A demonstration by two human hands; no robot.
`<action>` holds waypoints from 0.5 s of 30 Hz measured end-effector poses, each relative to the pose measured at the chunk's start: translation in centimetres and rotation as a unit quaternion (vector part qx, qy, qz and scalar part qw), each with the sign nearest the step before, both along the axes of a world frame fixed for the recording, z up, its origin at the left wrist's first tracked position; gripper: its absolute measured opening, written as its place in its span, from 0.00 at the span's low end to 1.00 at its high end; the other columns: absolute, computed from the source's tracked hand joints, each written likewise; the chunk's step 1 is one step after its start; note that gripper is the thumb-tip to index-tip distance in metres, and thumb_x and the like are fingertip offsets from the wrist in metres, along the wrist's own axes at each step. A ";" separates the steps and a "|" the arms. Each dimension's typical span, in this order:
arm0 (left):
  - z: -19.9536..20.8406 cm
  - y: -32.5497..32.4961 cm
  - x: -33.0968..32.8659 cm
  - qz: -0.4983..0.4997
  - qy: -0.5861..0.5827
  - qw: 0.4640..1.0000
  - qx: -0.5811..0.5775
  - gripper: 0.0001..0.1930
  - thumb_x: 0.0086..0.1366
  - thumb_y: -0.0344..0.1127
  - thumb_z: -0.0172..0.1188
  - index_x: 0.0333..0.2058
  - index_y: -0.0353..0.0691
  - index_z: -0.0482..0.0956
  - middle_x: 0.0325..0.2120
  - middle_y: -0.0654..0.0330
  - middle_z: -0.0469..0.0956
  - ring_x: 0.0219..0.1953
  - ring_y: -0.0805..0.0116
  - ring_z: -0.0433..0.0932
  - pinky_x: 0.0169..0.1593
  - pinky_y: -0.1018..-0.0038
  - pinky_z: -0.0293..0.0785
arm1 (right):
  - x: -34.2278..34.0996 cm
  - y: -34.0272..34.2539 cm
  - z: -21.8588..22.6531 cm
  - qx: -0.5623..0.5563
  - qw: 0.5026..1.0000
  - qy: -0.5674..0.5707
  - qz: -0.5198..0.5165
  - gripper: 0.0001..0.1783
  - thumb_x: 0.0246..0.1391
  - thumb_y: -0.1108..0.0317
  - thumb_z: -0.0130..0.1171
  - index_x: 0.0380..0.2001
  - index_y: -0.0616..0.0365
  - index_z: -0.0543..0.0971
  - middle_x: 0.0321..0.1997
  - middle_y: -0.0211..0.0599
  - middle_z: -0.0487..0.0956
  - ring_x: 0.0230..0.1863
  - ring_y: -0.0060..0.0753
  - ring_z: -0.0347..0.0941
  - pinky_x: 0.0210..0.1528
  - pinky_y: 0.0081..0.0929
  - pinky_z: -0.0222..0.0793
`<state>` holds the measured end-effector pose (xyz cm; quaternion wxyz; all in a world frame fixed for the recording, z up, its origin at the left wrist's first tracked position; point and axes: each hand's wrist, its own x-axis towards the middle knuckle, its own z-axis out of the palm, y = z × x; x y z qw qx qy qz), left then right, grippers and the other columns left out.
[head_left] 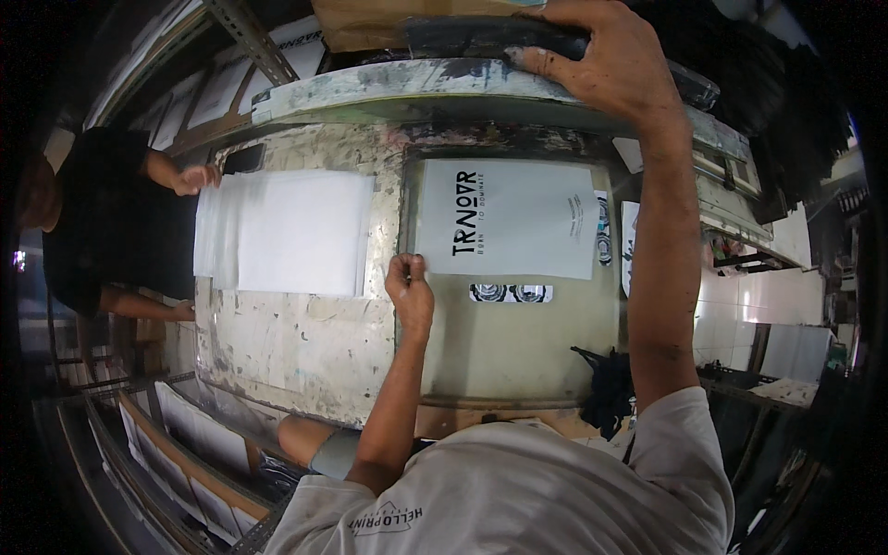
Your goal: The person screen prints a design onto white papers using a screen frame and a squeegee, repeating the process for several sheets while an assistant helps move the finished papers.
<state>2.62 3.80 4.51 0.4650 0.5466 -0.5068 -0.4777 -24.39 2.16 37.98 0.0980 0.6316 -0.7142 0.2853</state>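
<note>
Screen-printing bench seen from above. My left hand [409, 289] pinches the lower left corner of the printed sheet [507, 220], fingers closed on its edge; the sheet lies flat on the bed [518, 338] with black lettering already on it, so I judge the print itself made and the lifting away of the sheet yet to come. My right hand [606, 57] reaches up and clamps around the dark squeegee [490, 37] resting along the raised screen frame [444, 88], which stands tilted up clear of the sheet. Just left of the bed lies a stack of blank white sheets [291, 231], fanned slightly; another person's hand [196, 178] touches its far left edge. The stack looks thick, which suggests many sheets are left to print. Two small printed strips [511, 293] sit just below the sheet. No open container is in view; racks [185, 453] at lower left hold flat white sheets, upright and side by side.
</note>
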 end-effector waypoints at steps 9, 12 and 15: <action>-1.1 -4.4 14.4 0.097 0.010 0.995 0.007 0.04 0.70 0.28 0.60 0.33 0.40 0.76 0.28 0.71 0.72 0.32 0.81 0.67 0.38 0.81 0.66 | -3.7 -0.9 -3.6 -0.037 0.994 0.102 -0.013 0.31 0.45 0.48 0.76 0.49 0.54 0.86 0.50 0.48 0.84 0.52 0.45 0.80 0.56 0.40 0.74; -2.7 -5.1 24.0 0.183 -0.023 0.983 -0.011 0.03 0.69 0.30 0.60 0.37 0.37 0.78 0.30 0.67 0.74 0.33 0.77 0.69 0.39 0.77 0.67 | -2.6 -1.6 -3.4 -0.017 0.999 0.044 -0.012 0.32 0.44 0.47 0.77 0.50 0.53 0.86 0.51 0.48 0.83 0.55 0.46 0.79 0.58 0.39 0.73; -0.6 -4.9 24.8 0.315 -0.197 0.928 -0.028 0.14 0.69 0.34 0.61 0.47 0.30 0.75 0.39 0.54 0.75 0.40 0.65 0.73 0.46 0.68 0.72 | -3.8 -1.0 -3.3 -0.020 0.996 0.088 -0.026 0.34 0.44 0.46 0.77 0.51 0.53 0.85 0.52 0.48 0.83 0.55 0.46 0.79 0.58 0.39 0.73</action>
